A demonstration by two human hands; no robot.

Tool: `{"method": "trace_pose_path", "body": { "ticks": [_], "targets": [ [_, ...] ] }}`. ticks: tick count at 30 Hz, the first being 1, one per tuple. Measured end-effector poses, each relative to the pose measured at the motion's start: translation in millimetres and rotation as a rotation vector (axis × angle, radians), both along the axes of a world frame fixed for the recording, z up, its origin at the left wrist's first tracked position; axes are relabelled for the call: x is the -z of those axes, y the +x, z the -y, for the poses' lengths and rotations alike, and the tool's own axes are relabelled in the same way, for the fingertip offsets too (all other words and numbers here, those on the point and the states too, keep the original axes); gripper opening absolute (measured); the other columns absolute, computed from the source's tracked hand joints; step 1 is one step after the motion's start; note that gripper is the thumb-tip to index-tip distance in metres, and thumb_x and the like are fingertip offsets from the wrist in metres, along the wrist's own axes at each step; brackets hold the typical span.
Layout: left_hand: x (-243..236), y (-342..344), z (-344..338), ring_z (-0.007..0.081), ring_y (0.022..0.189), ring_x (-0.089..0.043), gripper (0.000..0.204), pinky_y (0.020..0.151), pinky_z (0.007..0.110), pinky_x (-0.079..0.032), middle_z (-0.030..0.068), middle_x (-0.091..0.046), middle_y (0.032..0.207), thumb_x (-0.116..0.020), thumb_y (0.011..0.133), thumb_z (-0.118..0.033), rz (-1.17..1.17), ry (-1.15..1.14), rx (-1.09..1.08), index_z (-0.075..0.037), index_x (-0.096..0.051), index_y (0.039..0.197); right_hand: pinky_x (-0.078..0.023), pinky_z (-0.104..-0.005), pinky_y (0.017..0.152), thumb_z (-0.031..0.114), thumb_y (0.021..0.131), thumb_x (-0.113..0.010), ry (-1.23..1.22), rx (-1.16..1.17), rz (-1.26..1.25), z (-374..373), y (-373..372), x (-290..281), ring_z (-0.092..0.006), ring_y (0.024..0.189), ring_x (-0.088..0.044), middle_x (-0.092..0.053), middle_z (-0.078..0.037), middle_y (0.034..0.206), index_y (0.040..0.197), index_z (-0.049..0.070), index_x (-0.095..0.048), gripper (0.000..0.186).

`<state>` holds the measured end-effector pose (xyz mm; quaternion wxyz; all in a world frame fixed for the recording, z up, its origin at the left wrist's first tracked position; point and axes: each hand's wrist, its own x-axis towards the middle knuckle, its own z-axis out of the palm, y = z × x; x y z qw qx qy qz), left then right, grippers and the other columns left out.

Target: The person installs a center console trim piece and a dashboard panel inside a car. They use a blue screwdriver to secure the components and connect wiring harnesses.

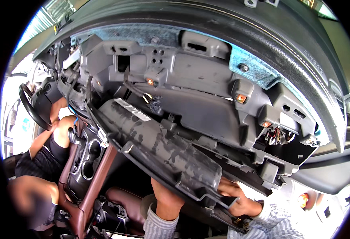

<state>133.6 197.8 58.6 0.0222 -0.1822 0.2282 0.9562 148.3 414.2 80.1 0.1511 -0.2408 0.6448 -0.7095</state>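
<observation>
A long black plastic dashboard panel (159, 145), scuffed and rounded on top with a pale label near its far left end, hangs tilted across the front of the stripped dashboard (199, 71). My right hand (238, 199) grips its near right end, fingers curled round the edge. From below, my left hand (165, 195) reaches up behind the panel's lower edge; only the wrist area shows, and its fingers are hidden. The panel's left end lies beside the centre console (89, 159).
A wiring connector (155, 104) dangles from the dashboard, and loose wires (276, 136) show at its right end. Orange clips (240, 98) sit in the dashboard mounts. Another person (39, 171) sits at the left, an arm by the steering wheel (33, 105). A brown seat (127, 205) is below.
</observation>
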Motion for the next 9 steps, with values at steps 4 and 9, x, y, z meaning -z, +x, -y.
{"method": "trace_pose_path", "body": {
  "ticks": [4, 9],
  "targets": [
    [10.0, 6.8, 7.8, 0.0291, 0.119, -0.061, 0.049, 0.101, 0.043, -0.053, 0.0136, -0.06, 0.134, -0.044, 0.104, -0.036, 0.017, 0.01, 0.018, -0.003, -0.049, 0.141, -0.038, -0.0402, 0.111, 0.014, 0.106, -0.051, 0.063, 0.045, 0.065, 17.7, -14.7, 4.7, -0.0402, 0.133, -0.051, -0.05, -0.026, 0.144, 0.142, -0.007, -0.047, 0.042],
    [12.8, 24.1, 1.4, 0.033, 0.13, -0.054, 0.057, 0.107, 0.047, -0.048, 0.0147, -0.049, 0.148, -0.043, 0.105, -0.042, 0.025, -0.334, -0.068, -0.008, -0.038, 0.152, -0.037, -0.0415, 0.116, 0.02, 0.105, -0.056, -0.51, -0.043, 0.821, 72.8, 17.0, 34.4, -0.0376, 0.137, -0.048, -0.048, -0.019, 0.151, 0.152, 0.002, -0.039, 0.053]
  ]
}}
